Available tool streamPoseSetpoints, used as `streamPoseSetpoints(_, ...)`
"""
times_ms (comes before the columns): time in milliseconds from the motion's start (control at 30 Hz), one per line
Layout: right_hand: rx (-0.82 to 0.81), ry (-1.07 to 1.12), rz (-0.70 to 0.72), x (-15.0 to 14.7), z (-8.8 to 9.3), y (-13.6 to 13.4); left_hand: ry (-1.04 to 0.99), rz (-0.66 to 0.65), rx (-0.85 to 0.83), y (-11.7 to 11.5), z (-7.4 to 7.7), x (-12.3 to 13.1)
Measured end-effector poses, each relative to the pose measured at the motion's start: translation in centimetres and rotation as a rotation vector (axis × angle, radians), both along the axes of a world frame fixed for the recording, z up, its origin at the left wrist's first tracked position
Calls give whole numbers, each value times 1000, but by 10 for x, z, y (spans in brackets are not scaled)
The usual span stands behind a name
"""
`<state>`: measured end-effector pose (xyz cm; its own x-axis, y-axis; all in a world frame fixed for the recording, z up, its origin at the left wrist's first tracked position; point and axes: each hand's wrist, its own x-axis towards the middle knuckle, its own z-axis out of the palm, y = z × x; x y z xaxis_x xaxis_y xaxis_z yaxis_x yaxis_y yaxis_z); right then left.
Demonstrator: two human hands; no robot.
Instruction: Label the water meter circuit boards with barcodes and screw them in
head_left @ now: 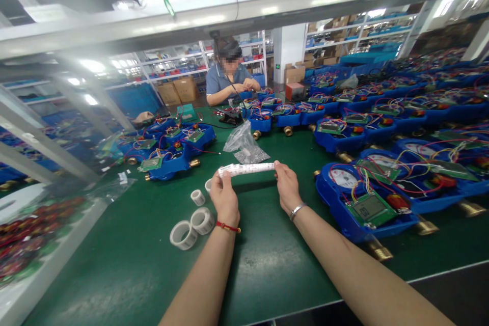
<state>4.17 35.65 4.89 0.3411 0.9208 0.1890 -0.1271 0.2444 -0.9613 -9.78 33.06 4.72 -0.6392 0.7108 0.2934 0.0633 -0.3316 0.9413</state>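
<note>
I see bright overhead light glaring on the shelf rail [267, 7]; edges bend strongly, left side blurs.

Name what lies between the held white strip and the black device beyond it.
Head view: a clear plastic bag of small parts lies on the green mat beyond the white strip.

White label strip [246, 168], held level above the green table [263, 254].
Narrow paper strip, white with small dark printed marks along its length, pulled straight, left end slightly lower. Left hand [225, 198] and right hand [287, 187] pinch one end each. It hangs clear of the surface, midway between near and far edges.
</note>
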Motion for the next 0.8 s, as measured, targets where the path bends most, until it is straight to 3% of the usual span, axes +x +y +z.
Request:
streamPoseSetpoints(167,57,-156,141,-9,-5,-4,146,-217,-66,-3,-3,13)
streamPoseSetpoints(367,143,-403,267,-15,-10,-12,205,-239,-87,-7,-2,15)
streamPoseSetpoints(567,250,-633,329,-20,-2,-29,71,-298,-90,-11,1,21)
streamPoseSetpoints(800,347,-690,393,-27,-7,-31,-173,-358,-100,-9,5,19)
